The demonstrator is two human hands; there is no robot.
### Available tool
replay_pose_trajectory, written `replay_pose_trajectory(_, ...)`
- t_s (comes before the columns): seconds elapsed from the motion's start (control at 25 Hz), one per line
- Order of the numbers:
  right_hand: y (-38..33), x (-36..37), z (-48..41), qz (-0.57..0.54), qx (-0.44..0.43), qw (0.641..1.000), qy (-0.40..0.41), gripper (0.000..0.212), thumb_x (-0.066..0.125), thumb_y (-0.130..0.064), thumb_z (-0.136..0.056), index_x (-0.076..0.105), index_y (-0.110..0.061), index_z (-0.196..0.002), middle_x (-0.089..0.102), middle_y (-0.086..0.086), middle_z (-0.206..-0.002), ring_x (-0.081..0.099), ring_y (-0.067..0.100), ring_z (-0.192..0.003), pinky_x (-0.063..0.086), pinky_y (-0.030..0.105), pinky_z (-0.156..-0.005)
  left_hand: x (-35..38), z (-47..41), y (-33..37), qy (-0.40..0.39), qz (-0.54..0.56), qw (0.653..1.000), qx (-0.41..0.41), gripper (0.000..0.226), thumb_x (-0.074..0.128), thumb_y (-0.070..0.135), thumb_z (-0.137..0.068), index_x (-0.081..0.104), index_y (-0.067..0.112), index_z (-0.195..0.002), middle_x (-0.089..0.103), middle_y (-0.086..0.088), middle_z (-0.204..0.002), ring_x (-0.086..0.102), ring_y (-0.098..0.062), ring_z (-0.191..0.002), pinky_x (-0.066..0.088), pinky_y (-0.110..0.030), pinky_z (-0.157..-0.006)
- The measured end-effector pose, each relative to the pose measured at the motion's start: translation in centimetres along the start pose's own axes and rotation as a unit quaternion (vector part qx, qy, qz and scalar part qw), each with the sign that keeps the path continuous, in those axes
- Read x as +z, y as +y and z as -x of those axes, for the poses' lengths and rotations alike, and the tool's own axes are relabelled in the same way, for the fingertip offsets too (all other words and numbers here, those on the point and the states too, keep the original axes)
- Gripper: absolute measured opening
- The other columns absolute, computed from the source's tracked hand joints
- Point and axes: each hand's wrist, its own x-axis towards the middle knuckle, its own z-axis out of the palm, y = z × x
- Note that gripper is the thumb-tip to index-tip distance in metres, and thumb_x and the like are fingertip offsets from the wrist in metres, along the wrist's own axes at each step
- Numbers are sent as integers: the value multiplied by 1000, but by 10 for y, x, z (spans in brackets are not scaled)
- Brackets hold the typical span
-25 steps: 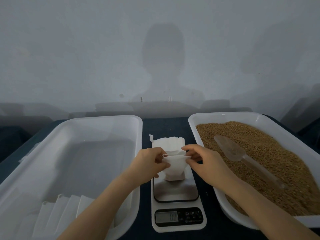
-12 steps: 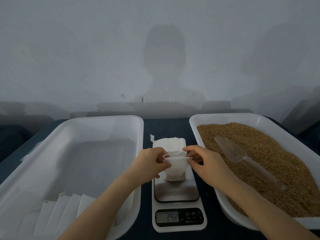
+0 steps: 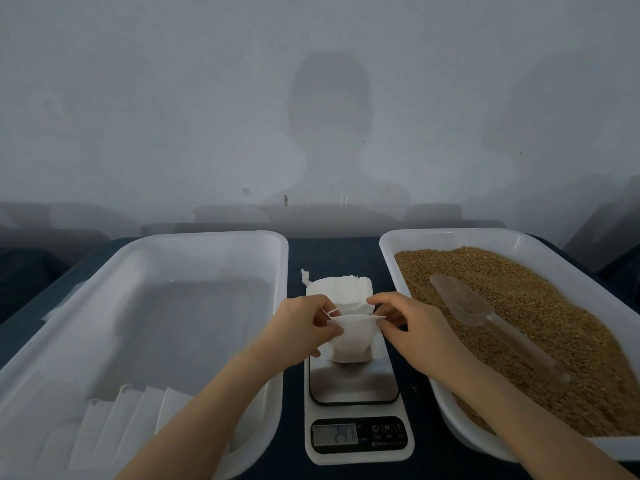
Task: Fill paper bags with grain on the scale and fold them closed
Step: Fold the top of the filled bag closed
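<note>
A small white paper bag [image 3: 349, 339] stands upright on the steel plate of a kitchen scale [image 3: 356, 386], whose display is lit. My left hand [image 3: 304, 332] pinches the bag's top edge on the left, and my right hand [image 3: 412, 329] pinches it on the right. Behind the bag, a stack of flat white paper bags [image 3: 341, 292] lies on the dark table. Brown grain [image 3: 540, 327] fills the right-hand tray [image 3: 388, 244], with a clear plastic scoop [image 3: 485, 317] lying on it.
A large white plastic tub [image 3: 207, 237] stands left of the scale. Several folded white bags [image 3: 117, 424] lie at its near end. A grey wall rises close behind the table.
Both hands stay at the bag's top edge with only slight finger shifts. The scale's display has lit up with a reading.
</note>
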Motion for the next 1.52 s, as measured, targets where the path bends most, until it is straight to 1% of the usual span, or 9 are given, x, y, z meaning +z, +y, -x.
replay_pose_trajectory(0.24, -1, 0, 0, 3, 3, 1000, -1, 32, 59, -12, -91, 59, -24, -121, 64, -10, -101, 56, -6, -89, 40, -1, -76, 0, -1, 0, -1, -1, 1000, -2, 15, 66, 22, -89, 61, 17, -102, 57, 11, -76, 61, -9, -63, 59, -23, -64)
replay_pose_trajectory(0.6, -4, -1, 1, 2, -5, 1000, 4, 26, 61, -11, -90, 65, -22, -114, 59, -17, -95, 52, -15, -84, 37, -4, -74, 1, -2, -3, 0, 6, 1000, 5, 10, 66, 22, -88, 59, 21, -95, 58, 11, -75, 61, -10, -63, 59, -25, -62)
replay_pose_trajectory(0.88, -4, -2, 1, 2, -13, 1000, 16, 11, 63, -18, -89, 70, -20, -97, 67, -11, -87, 59, -4, -80, 44, 6, -73, 1, -1, -4, 12, -25, 1000, 11, 10, 59, 26, -93, 54, 22, -86, 58, 5, -79, 63, -16, -67, 59, -28, -64)
replay_pose_trajectory(1.0, -5, -3, 2, -25, -20, 999, 24, 10, 61, -18, -90, 69, -21, -95, 67, -12, -82, 60, 1, -78, 46, 12, -69, 3, 0, -6, 15, -62, 998, 23, 18, 57, 39, -91, 45, 32, -80, 54, 13, -74, 56, -8, -67, 49, -20, -60)
replay_pose_trajectory(1.16, -12, -2, 3, -70, -48, 996, 13, 13, 61, -16, -90, 70, -22, -98, 67, -17, -83, 62, -2, -78, 45, 9, -69, 8, 3, -1, -1, -35, 998, 52, 20, 70, 48, -78, 61, 47, -96, 63, 21, -81, 56, 0, -70, 39, -9, -62)
replay_pose_trajectory(1.2, -13, -2, 3, -84, -55, 995, 6, 12, 62, -18, -89, 69, -21, -99, 67, -18, -85, 62, -2, -80, 46, 9, -70, 7, 4, 3, -3, -25, 998, 57, 11, 70, 44, -80, 65, 52, -84, 62, 24, -72, 54, 1, -63, 38, -8, -59)
replay_pose_trajectory(1.28, -14, -1, 3, -105, -57, 993, -15, 16, 66, -26, -85, 68, -20, -100, 67, -16, -86, 62, -1, -82, 47, 11, -72, 7, 5, 7, 14, -15, 997, 77, 34, 69, 36, -84, 61, 49, -54, 53, 26, -50, 48, 2, -50, 35, -7, -52)
replay_pose_trajectory(1.44, -10, 1, 1, -78, -39, 996, 5, 9, 74, -25, -78, 69, -17, -82, 63, -8, -69, 57, 7, -66, 45, 14, -60, 4, 8, 10, 28, 28, 996, 76, 42, 69, 28, -86, 56, 42, -49, 50, 26, -45, 47, 5, -47, 33, -6, -50)
replay_pose_trajectory(1.52, -9, 1, 1, -76, -49, 996, 23, 6, 73, -22, -79, 69, -19, -79, 63, -11, -71, 58, 5, -65, 44, 13, -59, 1, 9, 15, 21, 7, 997, 75, 38, 68, 26, -87, 57, 37, -53, 50, 25, -45, 46, 4, -47, 33, -7, -51)
